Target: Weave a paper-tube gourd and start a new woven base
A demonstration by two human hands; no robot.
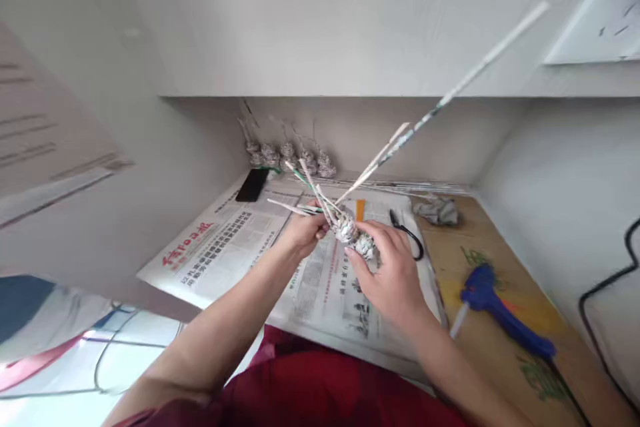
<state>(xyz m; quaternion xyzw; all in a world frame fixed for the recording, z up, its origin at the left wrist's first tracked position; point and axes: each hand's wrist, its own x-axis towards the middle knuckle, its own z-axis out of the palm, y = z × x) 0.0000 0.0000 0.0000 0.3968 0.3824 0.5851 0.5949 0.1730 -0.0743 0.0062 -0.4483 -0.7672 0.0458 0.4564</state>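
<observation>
1. Head view: gourd (345, 227) held above newspaper (220, 247), strips (425, 119) fanning out from one end.
2. Left hand (303, 236): grasping gourd at its strip end.
3. Right hand (393, 267): thumb and fingers around gourd's other bulb.
4. Phone (252, 185) at newspaper's far left edge; row of gourds (307, 160) beyond newspaper; glue gun (510, 318) right of newspaper.

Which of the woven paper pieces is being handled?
The woven piece held over the newspaper; the others are lined up along the back wall.
</observation>
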